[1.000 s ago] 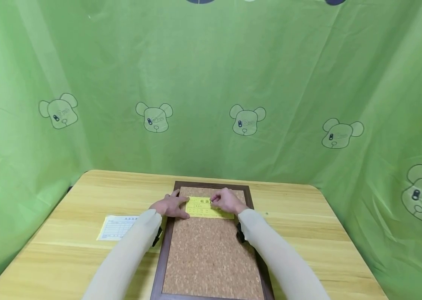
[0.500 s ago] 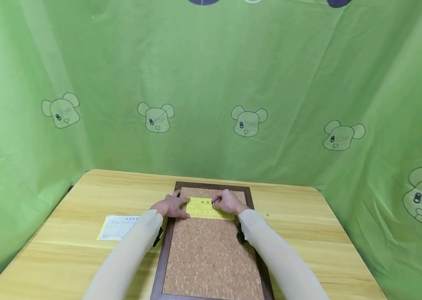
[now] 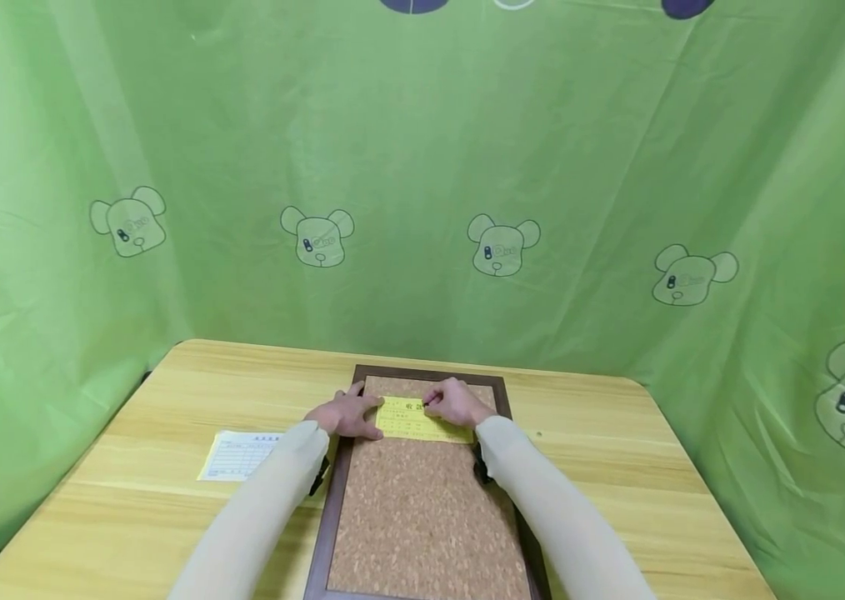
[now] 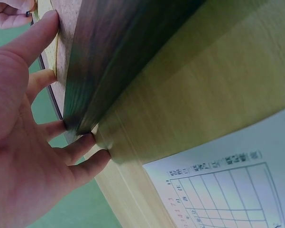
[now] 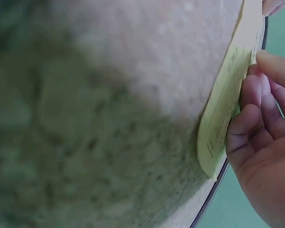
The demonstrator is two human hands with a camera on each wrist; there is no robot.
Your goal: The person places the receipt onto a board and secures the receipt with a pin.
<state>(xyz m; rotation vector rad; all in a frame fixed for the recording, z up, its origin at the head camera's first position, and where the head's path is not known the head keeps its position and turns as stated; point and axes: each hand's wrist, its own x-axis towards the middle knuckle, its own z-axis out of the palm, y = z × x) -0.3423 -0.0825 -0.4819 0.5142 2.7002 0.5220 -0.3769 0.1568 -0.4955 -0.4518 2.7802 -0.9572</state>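
Observation:
A yellow printed slip [image 3: 411,427] lies across the upper part of a cork board [image 3: 422,500] with a dark wooden frame. My left hand [image 3: 351,414] is spread at the slip's left end. Its thumb and forefinger touch the slip's edge, while the other fingers reach over the frame [image 4: 104,61] in the left wrist view. My right hand [image 3: 456,403] pinches a small dark pin [image 4: 28,14] against the slip, near its printed heading. In the right wrist view the curled fingers hide the pin's tip, and the slip's near end [image 5: 211,152] curves up slightly.
A white printed form [image 3: 235,456] lies on the wooden table [image 3: 130,500], left of the board and partly under my left forearm. A green curtain [image 3: 407,167] with bear heads hangs behind the table and along both sides.
Both hands stay at the same spots on the slip, the right still pinching the pin. The head view shifts very slightly; nothing else visibly moves.

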